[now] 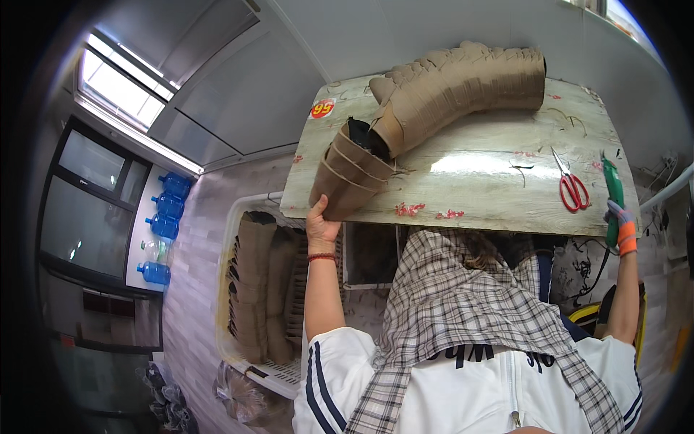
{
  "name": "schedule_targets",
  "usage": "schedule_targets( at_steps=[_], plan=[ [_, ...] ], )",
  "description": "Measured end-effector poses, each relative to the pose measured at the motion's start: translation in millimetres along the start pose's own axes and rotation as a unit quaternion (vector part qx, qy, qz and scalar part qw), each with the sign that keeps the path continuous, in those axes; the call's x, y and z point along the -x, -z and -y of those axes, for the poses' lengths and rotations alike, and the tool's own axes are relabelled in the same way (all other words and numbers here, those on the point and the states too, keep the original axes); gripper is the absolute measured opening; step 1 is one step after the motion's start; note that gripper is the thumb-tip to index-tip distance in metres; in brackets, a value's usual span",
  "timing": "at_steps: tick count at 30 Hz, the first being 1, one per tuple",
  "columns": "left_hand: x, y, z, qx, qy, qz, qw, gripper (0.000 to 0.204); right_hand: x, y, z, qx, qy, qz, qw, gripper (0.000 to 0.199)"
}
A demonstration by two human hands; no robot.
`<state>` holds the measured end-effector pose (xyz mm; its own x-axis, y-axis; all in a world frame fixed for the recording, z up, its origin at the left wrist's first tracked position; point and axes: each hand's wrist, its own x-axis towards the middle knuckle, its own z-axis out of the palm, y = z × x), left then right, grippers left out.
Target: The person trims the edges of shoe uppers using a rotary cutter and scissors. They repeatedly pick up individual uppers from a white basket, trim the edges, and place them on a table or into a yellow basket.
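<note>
At the table's near left edge, my bare left hand (pixel 322 220), a red bracelet on its wrist, grips a short stack of brown nested cup-shaped pieces (pixel 350 182). They look like fabric or leather; their exact kind is unclear. Black material shows in the stack's far opening. My right hand (pixel 622 223), in a grey and orange glove, is closed round a green corded hand tool (pixel 613 177) at the right edge. Beside that tool lie scissors (pixel 572 189) with red handles. A long curved row of similar brown nested pieces (pixel 463 90) lies across the back of the table.
Loose thread scraps (pixel 520 172) dot the pale wood-patterned table (pixel 470 155). Below, on the left, a white basket (pixel 230 289) holds more brown stacks (pixel 254 289). Blue water bottles (pixel 170 206) stand farther left. Something yellow (pixel 584 315) is under the table's right side.
</note>
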<state>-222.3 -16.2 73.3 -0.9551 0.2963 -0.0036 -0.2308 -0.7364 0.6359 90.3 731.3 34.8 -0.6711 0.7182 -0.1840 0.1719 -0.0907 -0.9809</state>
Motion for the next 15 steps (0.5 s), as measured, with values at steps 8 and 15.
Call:
schedule_targets(
  at_steps=[8, 15],
  plan=[
    [89, -35, -46, 0.129, -0.131, -0.05, 0.982, 0.039, 102, -59, 14, 0.021, 0.029, 0.032, 0.999, 0.035],
    [135, -73, -34, 0.135, -0.204, -0.203, 0.948, 0.038, 185, -181, 62, 0.26, 0.304, 0.075, 0.914, 0.043]
  ],
)
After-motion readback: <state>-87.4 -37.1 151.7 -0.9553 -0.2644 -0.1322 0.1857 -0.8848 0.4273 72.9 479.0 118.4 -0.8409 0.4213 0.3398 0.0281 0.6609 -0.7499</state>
